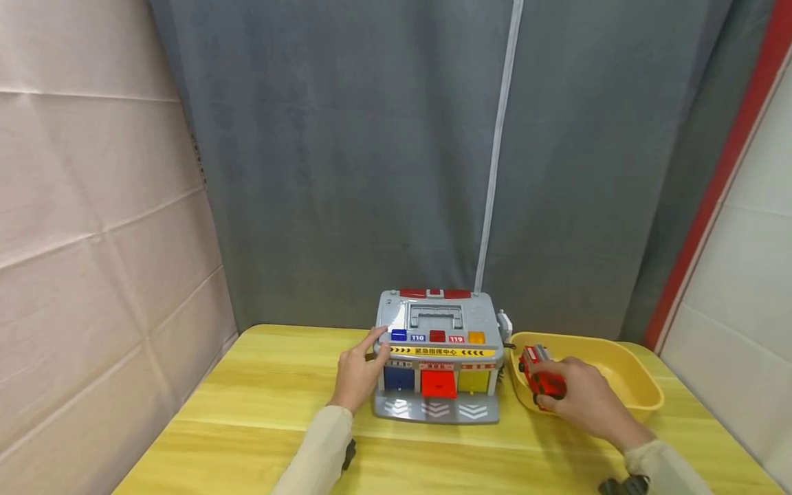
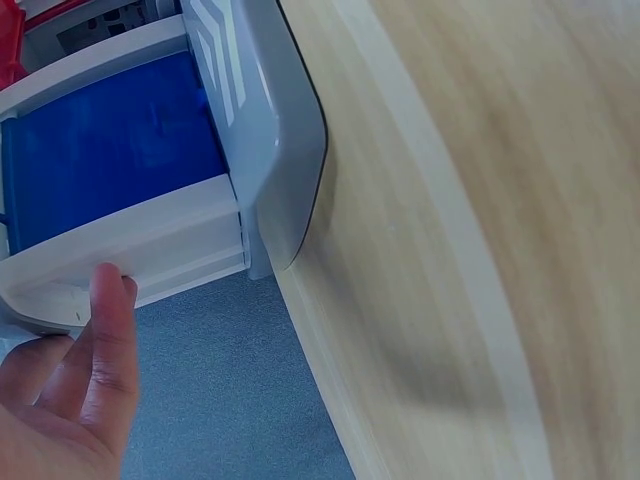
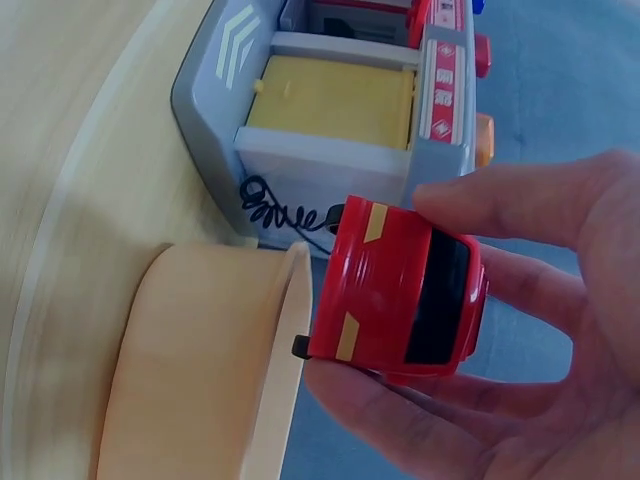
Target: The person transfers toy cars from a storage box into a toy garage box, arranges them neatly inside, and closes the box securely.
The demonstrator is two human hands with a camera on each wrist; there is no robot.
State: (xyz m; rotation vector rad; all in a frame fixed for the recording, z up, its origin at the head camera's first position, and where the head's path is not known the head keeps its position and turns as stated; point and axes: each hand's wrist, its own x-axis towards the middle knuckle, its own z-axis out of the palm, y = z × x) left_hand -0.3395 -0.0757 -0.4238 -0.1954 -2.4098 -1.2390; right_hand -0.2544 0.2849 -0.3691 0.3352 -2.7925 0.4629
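By the yellow basin, my right grip clasps a red toy truck; my left grip, unclenched, touches the grey toy station.

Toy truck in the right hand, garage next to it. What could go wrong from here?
1. The red toy truck looks close to the rim of the yellow bin; a wheel might catch it and twist the truck in the right grip.
2. A coiled black cord hangs on the near side of the toy garage; the truck could snag it.
3. The red door juts outward, so a careless approach may knock it.
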